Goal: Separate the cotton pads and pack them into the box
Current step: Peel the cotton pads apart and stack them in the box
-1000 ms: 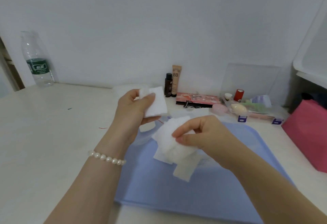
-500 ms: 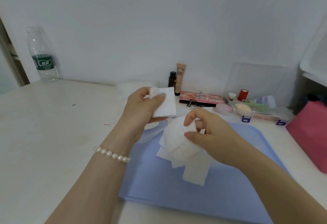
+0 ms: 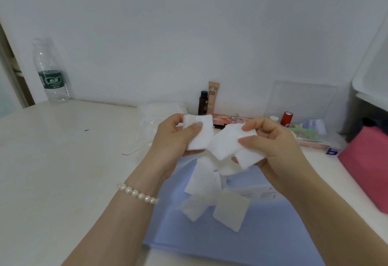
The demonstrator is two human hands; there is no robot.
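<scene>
My left hand (image 3: 178, 133) pinches a small stack of separated cotton pads (image 3: 198, 132) between thumb and fingers, held upright above the table (image 3: 63, 160). My right hand (image 3: 270, 141) grips a joined string of cotton pads (image 3: 228, 143), thumb pressed on the topmost square. Compared with half a second ago, the right hand has risen and closed in beside the left, so the string's top pad now touches the stack's edge; the string has also unfurled, its lower pads (image 3: 210, 194) dangling in a chain over the blue tray (image 3: 273, 234). I judge the next pad is about to be torn free and added to the stack. The box itself I cannot identify with certainty; nothing appears packed yet.
</scene>
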